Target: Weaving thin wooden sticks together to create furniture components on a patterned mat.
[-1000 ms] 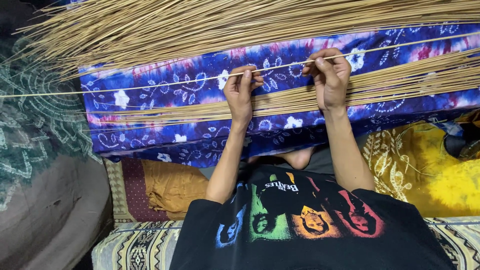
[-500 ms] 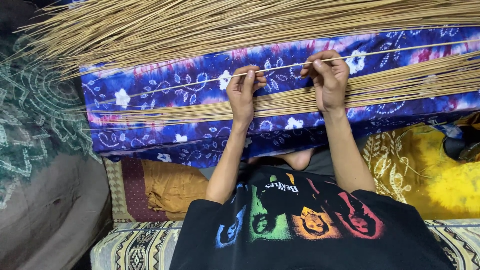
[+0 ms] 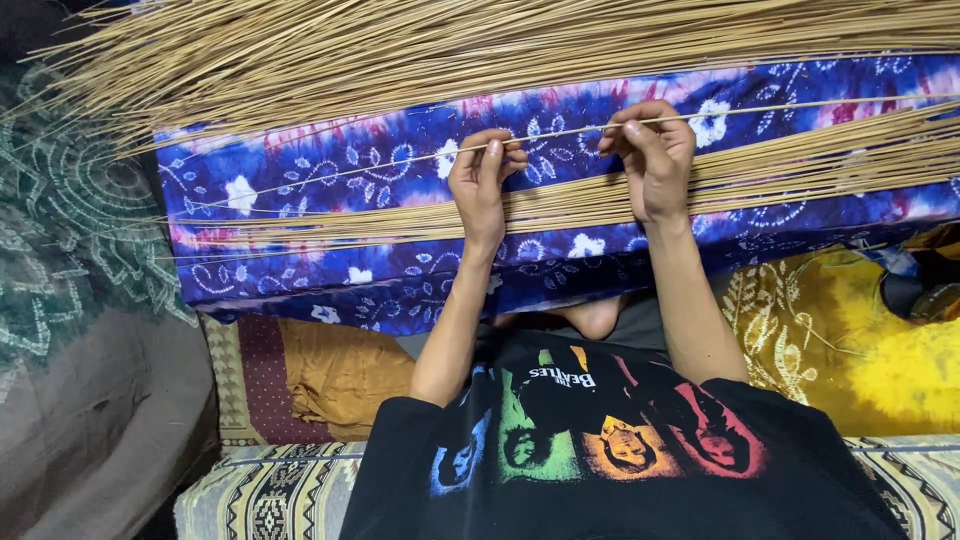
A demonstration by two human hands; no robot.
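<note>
My left hand point(image 3: 480, 178) and my right hand point(image 3: 652, 155) both pinch one thin, long tan stick point(image 3: 560, 132) and hold it level above a blue and purple tie-dye cloth point(image 3: 330, 205) spread over my lap. The stick runs past my right hand to the right edge of the view. Just below my hands a flat bundle of similar sticks point(image 3: 790, 165) lies across the cloth. A much larger heap of sticks point(image 3: 450, 50) fans out along the far side of the cloth.
A yellow patterned cloth point(image 3: 850, 350) lies at the right, with an orange cushion point(image 3: 340, 375) and a patterned mat point(image 3: 270, 490) at the lower left. A dark green printed fabric point(image 3: 70, 220) covers the left side. My black printed shirt point(image 3: 600, 450) fills the bottom.
The single stick has slid to the right through my fingers; its left end no longer reaches the left edge. Both hands have stayed nearly in place.
</note>
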